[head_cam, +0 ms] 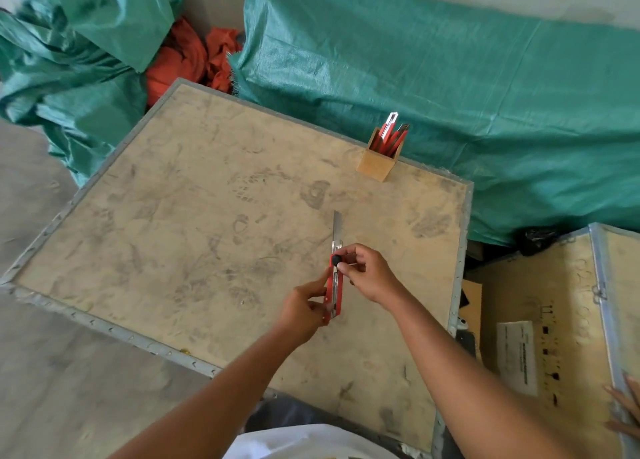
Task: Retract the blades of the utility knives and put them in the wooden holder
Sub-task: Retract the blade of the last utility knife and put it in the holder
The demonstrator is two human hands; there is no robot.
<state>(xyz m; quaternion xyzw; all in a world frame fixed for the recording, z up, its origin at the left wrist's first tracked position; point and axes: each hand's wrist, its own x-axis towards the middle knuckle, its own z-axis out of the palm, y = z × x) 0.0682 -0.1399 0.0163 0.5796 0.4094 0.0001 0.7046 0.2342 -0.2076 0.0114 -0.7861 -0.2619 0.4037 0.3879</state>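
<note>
I hold a red utility knife (335, 287) above the wooden crate lid (194, 216). Its silver blade sticks out far, pointing away from me. My left hand (304, 308) grips the rear end of the handle. My right hand (367, 273) pinches the handle near the black slider knob, thumb beside it. A small square wooden holder (377, 162) stands near the lid's far right edge. Several red utility knives (391, 136) stand in it.
Green tarpaulin (450, 112) covers things behind and to the left. Orange cloth (187, 63) lies between the tarps. A second crate (540, 320) with a paper label sits to the right; another person's hand (627, 410) rests on its edge.
</note>
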